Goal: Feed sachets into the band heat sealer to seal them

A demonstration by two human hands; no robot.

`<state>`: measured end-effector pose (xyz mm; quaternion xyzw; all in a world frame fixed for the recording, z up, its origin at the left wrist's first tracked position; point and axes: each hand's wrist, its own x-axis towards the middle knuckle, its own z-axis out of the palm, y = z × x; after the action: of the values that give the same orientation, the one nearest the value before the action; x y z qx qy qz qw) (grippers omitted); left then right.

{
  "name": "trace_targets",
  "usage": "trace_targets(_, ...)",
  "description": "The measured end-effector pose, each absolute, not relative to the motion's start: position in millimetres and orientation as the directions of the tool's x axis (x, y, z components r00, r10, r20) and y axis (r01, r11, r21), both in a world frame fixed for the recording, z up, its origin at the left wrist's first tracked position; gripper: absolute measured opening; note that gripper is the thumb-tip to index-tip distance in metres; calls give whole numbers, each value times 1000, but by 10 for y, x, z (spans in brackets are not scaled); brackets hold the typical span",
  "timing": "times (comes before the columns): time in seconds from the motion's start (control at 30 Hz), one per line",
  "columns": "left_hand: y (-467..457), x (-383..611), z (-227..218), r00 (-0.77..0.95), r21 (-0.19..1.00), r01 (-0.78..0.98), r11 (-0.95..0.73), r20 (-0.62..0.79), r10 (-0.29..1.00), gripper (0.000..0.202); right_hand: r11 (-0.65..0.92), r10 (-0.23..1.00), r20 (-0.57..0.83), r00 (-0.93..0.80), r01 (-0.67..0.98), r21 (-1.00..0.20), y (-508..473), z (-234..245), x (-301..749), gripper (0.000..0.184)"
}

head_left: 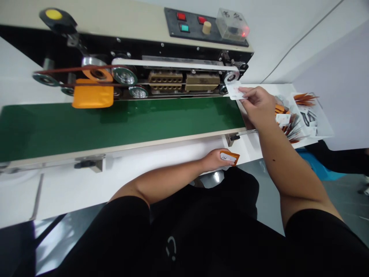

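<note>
My right hand (258, 105) pinches a small white printed packet (235, 91) by its right end. The packet's upper left edge meets the rollers at the right end of a band sealing machine (198, 63). My left hand (216, 159) is closed round a small orange packet with a white printed face (229, 157), low in front of the machine's table. At the machine's left end, an orange packet (92, 96) hangs from the belts over the green conveyor belt (161, 119).
To the right stand a white bin (325, 123) of orange and dark packets and a heap of white and orange packets (284, 119). A control panel (191, 27) with buttons tops the machine. A blue stool (323, 169) is below at the right.
</note>
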<state>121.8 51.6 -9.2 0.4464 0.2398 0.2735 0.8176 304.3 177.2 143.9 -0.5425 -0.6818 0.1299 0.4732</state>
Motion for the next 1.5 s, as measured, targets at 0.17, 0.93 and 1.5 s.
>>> trace_targets(0.17,514,1214,-105,729,843,-256,474,-153,667,57,426,869,490,-72,613,-665,1779,1478,2948,20)
trace_targets(0.93,534,1175,54,649,656,-416,630,-271,711,65,-99,916,36,399,314,-944,-280,272,2849,34)
trace_targets(1.5,542,1169,84,666,682,-413,603,-225,711,62,106,785,-70,616,-244,-964,-127,358,2532,37)
